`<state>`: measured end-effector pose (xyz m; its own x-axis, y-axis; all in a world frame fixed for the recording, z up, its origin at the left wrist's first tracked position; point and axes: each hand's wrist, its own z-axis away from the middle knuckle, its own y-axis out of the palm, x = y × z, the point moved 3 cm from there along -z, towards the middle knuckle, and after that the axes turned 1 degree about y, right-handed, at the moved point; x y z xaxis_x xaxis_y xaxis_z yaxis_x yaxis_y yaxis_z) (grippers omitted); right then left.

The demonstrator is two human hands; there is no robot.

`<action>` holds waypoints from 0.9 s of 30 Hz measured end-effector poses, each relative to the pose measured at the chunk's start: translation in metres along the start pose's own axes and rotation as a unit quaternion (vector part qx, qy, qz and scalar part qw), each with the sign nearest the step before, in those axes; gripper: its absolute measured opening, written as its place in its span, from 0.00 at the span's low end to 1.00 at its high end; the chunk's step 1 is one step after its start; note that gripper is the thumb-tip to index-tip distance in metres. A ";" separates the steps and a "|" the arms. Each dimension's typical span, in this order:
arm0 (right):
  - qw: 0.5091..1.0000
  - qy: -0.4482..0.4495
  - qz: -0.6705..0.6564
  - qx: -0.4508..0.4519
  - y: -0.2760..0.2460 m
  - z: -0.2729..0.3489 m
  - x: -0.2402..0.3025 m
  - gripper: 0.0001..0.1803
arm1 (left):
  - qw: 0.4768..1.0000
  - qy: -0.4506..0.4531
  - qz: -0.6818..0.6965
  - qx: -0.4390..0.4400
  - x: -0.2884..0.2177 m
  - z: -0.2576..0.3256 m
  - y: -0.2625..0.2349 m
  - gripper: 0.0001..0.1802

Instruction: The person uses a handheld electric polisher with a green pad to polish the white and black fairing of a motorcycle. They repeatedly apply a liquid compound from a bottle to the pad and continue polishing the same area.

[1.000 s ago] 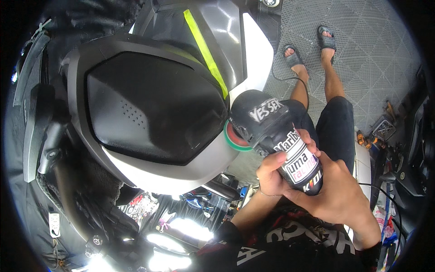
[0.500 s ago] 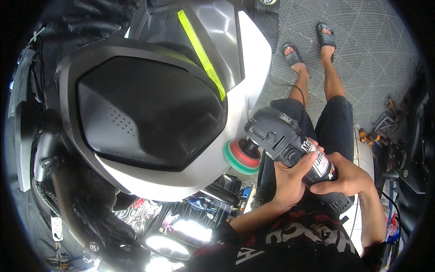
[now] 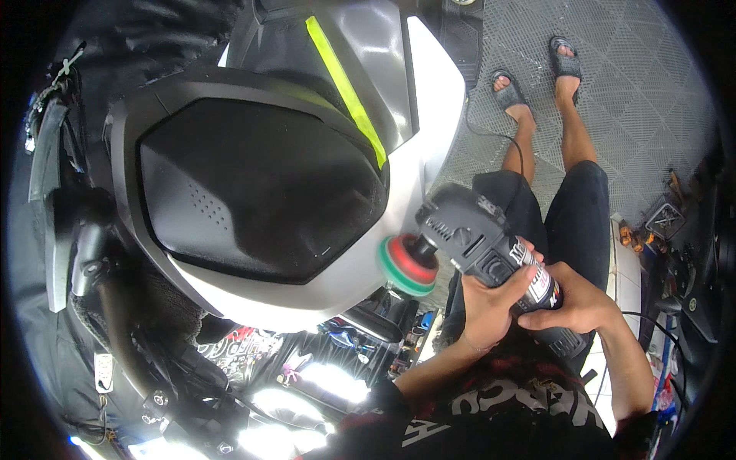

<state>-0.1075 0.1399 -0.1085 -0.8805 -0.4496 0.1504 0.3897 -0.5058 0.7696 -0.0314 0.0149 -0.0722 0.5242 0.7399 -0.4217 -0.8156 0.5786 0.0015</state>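
Note:
Both of my hands are wrapped round a black electric polisher [image 3: 464,234]. My left hand [image 3: 491,310] grips the middle of its body, and my right hand [image 3: 575,299] closes round it nearer the rear end. At the front of the tool, a round red and green pad [image 3: 408,264] stands on edge at the right side of a white body panel [image 3: 360,264] of a scooter or motorcycle, apparently touching it. The panel curves round a black textured cover [image 3: 261,192]. A strip of yellow-green tape [image 3: 345,92] runs along the dark grey bodywork beyond the cover.
A dark handlebar [image 3: 115,314] and a lever [image 3: 57,222] stand at the left. A thin black cord [image 3: 498,134] loops past my legs over the grey patterned floor mat [image 3: 521,23]. Another vehicle's dark bodywork [image 3: 694,303] is at the far right. Bright reflections show below the panel.
The scene has shifted slightly to the right in the picture. The pad has stayed by the panel's edge, its place there almost unchanged, and both hands keep their hold.

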 end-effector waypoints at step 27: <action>0.982 -0.082 0.090 0.143 -0.030 -0.015 0.094 0.24 | 0.996 0.078 -0.035 -0.033 -0.051 -0.004 0.049 0.34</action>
<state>-0.1977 0.1020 -0.1274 -0.8450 -0.3769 0.3793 0.4714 -0.1904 0.8611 -0.0988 0.0040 -0.0547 0.5398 0.6336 -0.5543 -0.7959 0.5987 -0.0907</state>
